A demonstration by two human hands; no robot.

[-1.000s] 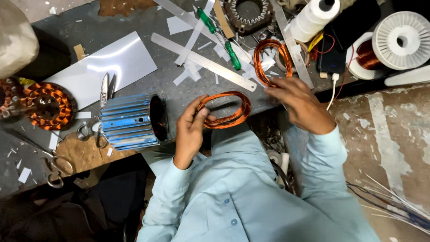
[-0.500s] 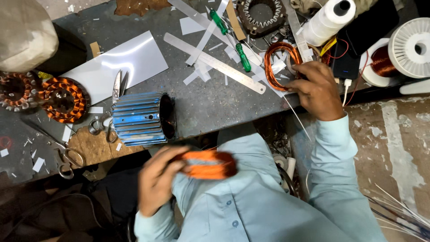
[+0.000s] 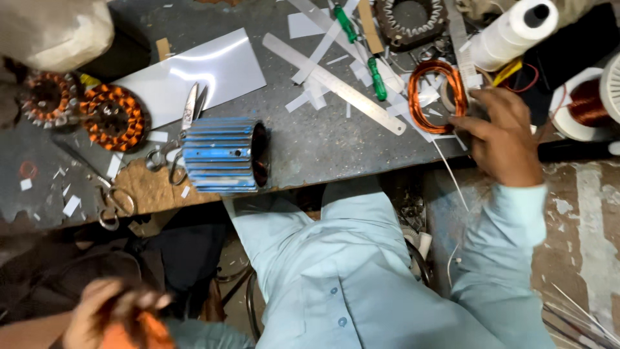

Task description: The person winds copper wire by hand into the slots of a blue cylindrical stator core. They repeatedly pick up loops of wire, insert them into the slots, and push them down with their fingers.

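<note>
My left hand (image 3: 106, 313) is low at the bottom left, below the bench edge, blurred and closed around an orange copper wire coil (image 3: 142, 333). My right hand (image 3: 500, 136) rests on the grey workbench (image 3: 323, 152) at the right. Its fingers pinch the right edge of a second copper wire coil (image 3: 436, 94), which lies flat among white paper strips. A thin white strand (image 3: 452, 178) hangs down from under this hand. My light blue shirt fills the lower middle of the view.
A blue finned motor housing (image 3: 223, 155) lies at the bench's front edge, with scissors (image 3: 184, 123) and a white sheet (image 3: 206, 71) beside it. Two wound stators (image 3: 113, 116) sit far left. A steel ruler (image 3: 336, 84), green screwdrivers (image 3: 378, 81), a white roll (image 3: 510, 32) and a copper wire spool (image 3: 584, 103) lie behind.
My left hand has carried its coil away from the bench, down and to the left. My right hand has stayed at the coil on the bench.
</note>
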